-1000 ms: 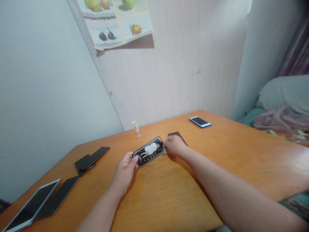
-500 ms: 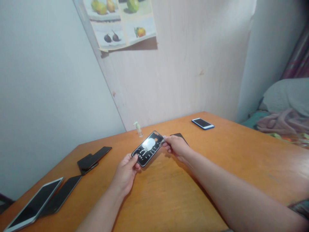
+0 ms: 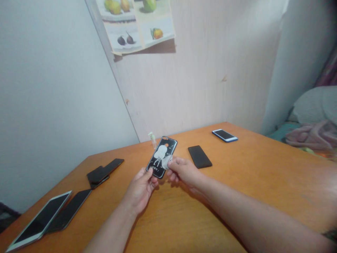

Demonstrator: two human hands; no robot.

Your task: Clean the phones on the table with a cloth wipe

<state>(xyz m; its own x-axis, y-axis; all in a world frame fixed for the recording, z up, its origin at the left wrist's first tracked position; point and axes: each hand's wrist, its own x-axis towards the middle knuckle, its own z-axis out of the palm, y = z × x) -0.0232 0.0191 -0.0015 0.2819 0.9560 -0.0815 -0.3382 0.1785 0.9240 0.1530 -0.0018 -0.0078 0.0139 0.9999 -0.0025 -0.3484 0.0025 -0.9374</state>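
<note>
A black phone case with a white figure and small lettering on its back is held tilted above the table. My left hand grips its lower end, thumb on the printed face and fingers behind. My right hand is closed on a small greyish-white wipe, which lies against the right lower part of the case. Beyond the case stands a small clear pump bottle, partly hidden by it. To the right of my right hand a black phone lies flat.
On the wooden table, a blue-edged phone lies at the back right. Several dark phones or cases overlap at the left, with a white tablet nearer. Behind the table rises a wall with a fruit poster.
My right hand has moved down and left along the case with the wipe. The case has turned more upright. The black phone beyond my right hand is now fully uncovered.
</note>
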